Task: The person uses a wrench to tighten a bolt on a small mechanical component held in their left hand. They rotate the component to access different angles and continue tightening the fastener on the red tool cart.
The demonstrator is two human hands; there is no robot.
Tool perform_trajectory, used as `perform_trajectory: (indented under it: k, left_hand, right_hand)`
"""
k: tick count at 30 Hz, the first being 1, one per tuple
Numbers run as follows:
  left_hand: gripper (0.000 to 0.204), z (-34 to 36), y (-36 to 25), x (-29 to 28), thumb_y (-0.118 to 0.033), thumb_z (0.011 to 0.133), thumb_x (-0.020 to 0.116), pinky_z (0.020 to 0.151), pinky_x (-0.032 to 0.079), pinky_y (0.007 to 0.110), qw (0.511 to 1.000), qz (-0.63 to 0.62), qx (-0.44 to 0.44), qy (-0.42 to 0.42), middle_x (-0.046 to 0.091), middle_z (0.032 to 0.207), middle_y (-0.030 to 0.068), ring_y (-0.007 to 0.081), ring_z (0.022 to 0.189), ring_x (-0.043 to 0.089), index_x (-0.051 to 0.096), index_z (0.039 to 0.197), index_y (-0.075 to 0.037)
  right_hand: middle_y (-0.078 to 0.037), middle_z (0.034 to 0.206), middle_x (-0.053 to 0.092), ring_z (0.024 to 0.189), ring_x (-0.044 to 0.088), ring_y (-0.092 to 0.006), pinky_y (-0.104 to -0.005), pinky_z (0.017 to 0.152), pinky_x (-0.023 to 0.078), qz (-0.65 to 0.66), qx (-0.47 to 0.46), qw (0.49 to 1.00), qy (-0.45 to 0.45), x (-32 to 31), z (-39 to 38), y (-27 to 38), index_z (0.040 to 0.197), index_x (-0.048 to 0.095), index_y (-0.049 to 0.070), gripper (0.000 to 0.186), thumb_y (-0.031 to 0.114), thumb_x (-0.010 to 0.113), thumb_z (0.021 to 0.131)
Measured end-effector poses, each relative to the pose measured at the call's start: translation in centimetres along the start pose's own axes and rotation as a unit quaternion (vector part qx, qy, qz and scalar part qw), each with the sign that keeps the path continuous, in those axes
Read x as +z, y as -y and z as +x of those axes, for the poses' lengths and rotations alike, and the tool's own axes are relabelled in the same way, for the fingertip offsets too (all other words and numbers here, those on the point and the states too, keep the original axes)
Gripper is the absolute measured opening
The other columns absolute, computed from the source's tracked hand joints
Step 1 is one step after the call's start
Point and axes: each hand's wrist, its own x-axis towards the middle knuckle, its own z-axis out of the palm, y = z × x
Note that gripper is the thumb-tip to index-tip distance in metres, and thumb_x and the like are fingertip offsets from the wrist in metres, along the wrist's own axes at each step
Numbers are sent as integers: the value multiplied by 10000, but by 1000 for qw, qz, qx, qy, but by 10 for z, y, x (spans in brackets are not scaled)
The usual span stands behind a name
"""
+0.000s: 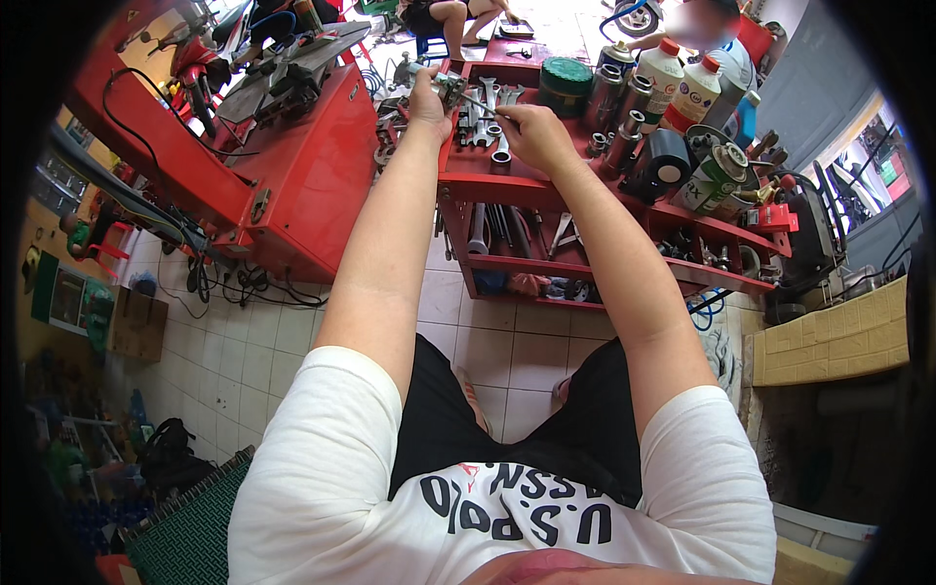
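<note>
Left hand (pixel 429 97) is gripping a small metal part (pixel 450 88), while right hand (pixel 531 132) is pinching a thin tool (pixel 478 102) whose long axis is pointing leftward from its fingers into that part

White red-capped bottles (pixel 682 83) with coloured labels, green round tin (pixel 565 78) at red cart's far edge.

The person wears a white short-sleeved T-shirt with dark lettering and black shorts.

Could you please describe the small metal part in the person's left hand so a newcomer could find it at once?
Start at the red tool cart. Over its top tray's left corner, the left hand holds a small grey metal part; unlike the wrenches lying flat beside it, it is lifted clear.
</note>
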Motion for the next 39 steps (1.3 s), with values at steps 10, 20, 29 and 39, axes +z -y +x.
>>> perform_trajectory:
  k: [10,20,29,39]
  left_hand:
    - [400,10,6,-4,-286,868,863,593,642,358,998,21,33,-41,651,868,59,178,676,693,602,1053,-45]
    - [436,12,6,-7,-319,939,738,703,614,417,998,17,16,-55,683,921,124,259,739,722,552,1207,-31]
    - [303,14,6,-10,-312,928,662,752,593,435,998,-31,0,-60,685,884,104,277,749,712,616,1132,-92]
    - [218,12,5,-8,-268,900,624,683,597,417,998,-38,2,-51,669,819,75,266,689,695,651,1013,-83]
  right_hand:
    - [-191,978,756,933,721,-403,-509,823,573,-38,3,999,6,1,4,7,1067,787,87,245,283,693,955]
    - [-161,957,759,920,730,-371,-485,818,576,-39,29,998,35,-3,3,4,1051,794,103,227,268,745,903]
    - [-164,912,766,860,733,-372,-477,793,587,-49,15,999,-8,-6,-1,10,1072,819,151,237,317,730,927]
    - [-223,846,728,812,722,-402,-452,758,574,52,47,997,18,-4,-2,8,1083,812,93,242,273,718,952]
